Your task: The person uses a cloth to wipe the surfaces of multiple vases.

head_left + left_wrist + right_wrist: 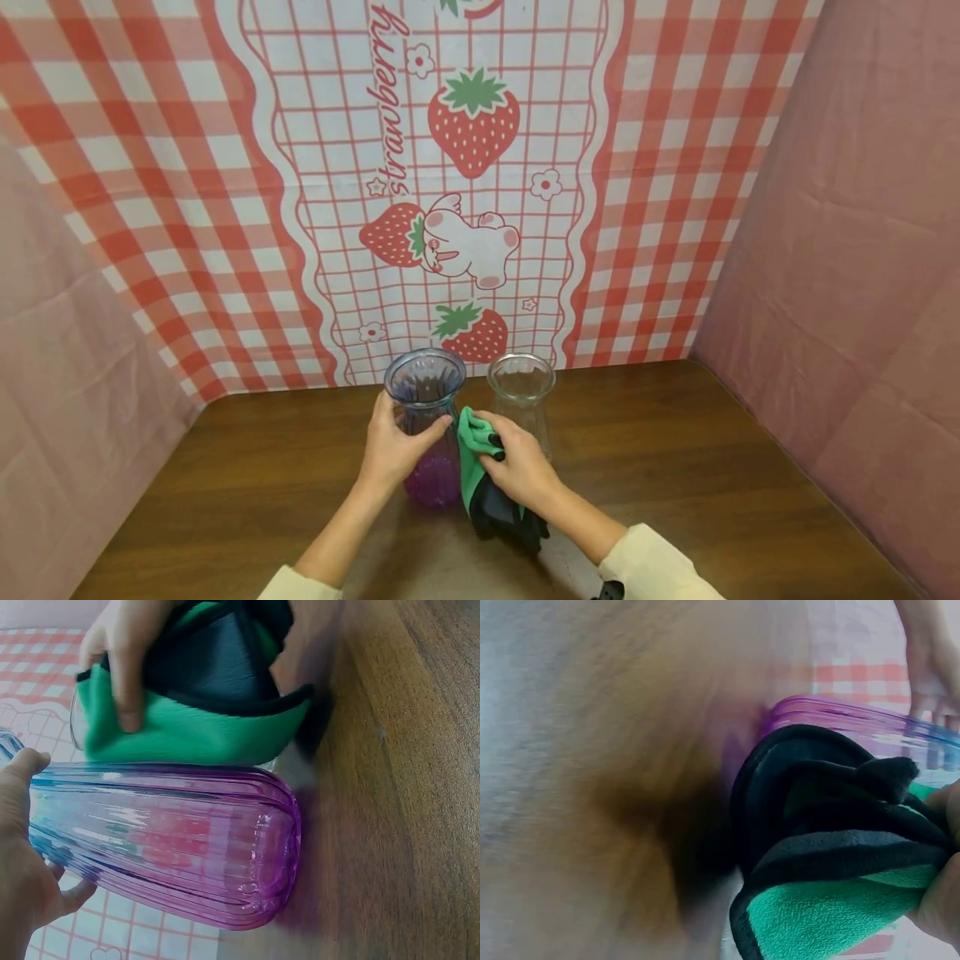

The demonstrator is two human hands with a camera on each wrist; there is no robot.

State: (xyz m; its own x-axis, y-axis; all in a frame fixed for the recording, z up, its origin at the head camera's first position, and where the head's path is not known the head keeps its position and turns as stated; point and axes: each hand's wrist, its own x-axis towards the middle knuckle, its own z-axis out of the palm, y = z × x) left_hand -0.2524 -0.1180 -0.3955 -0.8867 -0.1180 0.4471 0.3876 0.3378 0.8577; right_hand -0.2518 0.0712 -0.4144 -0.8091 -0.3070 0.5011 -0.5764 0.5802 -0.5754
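A ribbed glass vase (433, 479), blue at its flared rim and purple toward its base, stands upright near the back of the table. My left hand (393, 450) holds it below the neck, the thumb across its front. Beside the vase's right side, my right hand (525, 471) grips a folded cloth (470, 475), green on one face and black on the other with black edging. Loose folds of the cloth (840, 919) hang below the fingers. In the left wrist view the green face lies right along the vase's side (187, 840).
A second vase of clear glass (522, 383) stands just behind the right hand, partly hidden by it. The brown wood-grain table (675, 467) ends at a red-and-white checked strawberry backdrop (472, 125). Pink cloth walls (847, 292) close both sides.
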